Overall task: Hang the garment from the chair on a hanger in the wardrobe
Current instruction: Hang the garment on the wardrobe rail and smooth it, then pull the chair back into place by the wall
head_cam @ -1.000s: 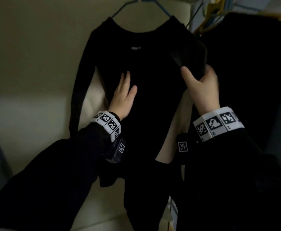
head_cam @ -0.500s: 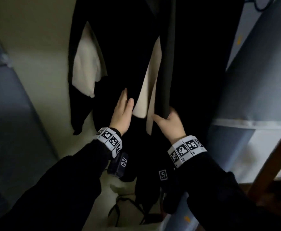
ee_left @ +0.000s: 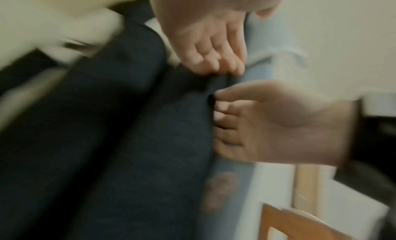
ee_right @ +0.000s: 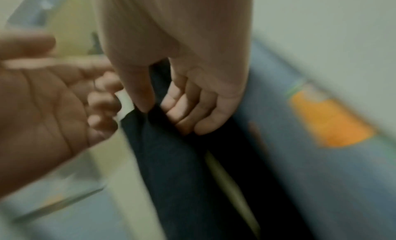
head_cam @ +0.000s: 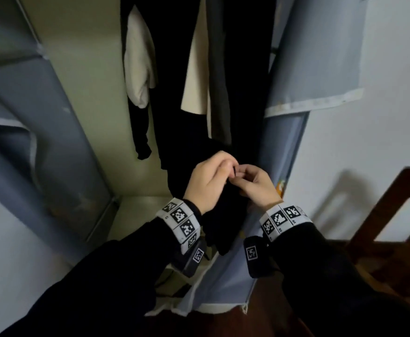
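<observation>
Head view shows our hands lower than half a second ago: our left hand [head_cam: 208, 181], flat on the black long-sleeved fabric garment [head_cam: 172, 81] then, now pinches its hem beside our right hand [head_cam: 257, 188], which grips the same edge. The garment already hangs inside the grey-blue fabric wardrobe [head_cam: 313, 57], so we judge only straightening remains.
</observation>
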Available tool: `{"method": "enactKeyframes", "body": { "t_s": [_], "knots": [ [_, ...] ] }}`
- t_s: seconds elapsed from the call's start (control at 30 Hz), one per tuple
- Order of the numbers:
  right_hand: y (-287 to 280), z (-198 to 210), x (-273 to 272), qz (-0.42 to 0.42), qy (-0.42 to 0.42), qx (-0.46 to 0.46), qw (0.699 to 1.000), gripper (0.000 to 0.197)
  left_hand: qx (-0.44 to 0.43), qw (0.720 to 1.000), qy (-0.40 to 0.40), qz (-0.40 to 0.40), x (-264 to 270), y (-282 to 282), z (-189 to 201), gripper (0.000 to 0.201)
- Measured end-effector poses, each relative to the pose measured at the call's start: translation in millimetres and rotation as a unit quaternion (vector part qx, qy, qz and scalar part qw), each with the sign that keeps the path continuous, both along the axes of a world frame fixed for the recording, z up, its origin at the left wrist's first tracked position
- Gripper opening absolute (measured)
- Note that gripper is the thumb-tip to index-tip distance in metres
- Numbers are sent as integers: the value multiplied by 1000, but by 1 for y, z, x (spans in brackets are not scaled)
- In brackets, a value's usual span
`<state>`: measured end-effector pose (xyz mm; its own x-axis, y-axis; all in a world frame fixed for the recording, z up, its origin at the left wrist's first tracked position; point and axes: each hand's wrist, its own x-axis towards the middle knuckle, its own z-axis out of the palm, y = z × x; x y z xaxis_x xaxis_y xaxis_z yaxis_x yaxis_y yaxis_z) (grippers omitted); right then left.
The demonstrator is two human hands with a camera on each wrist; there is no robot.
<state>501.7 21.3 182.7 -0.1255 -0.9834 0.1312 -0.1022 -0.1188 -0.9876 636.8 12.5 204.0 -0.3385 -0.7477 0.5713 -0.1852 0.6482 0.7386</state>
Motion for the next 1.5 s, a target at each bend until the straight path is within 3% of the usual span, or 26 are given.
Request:
{"method": "enactKeyframes", "body": {
  "t_s": [0.13,0.3,0.53,0.77,0.97,1.17,1.37,1.5],
  "knots": [
    [31,0,-51,-45,-6,7,999,26,44,994,-19,-102,-63,19,-1,29],
    [84,-12,-139,-167,6,75,983,22,79,986,-39,-145,-147,37,-13,30],
    [168,-42,-259,-396,-47,113,910,28,107,969,-126,-184,-254,55,-56,34],
    [216,-57,-349,-493,-61,137,857,27,120,946,-204,-223,-360,48,-93,31],
    [217,-60,-433,-552,-43,146,820,26,148,938,-189,-250,-469,18,-102,37],
    [177,-60,-529,-608,-13,180,773,17,180,934,-169,-258,-570,-37,-111,34],
    [145,-74,-605,-635,1,233,736,26,197,945,-170,-200,-654,-92,-120,26],
    [138,-87,-632,-645,4,274,713,29,184,941,-252,-132,-689,-115,-141,49]
  ]
}}
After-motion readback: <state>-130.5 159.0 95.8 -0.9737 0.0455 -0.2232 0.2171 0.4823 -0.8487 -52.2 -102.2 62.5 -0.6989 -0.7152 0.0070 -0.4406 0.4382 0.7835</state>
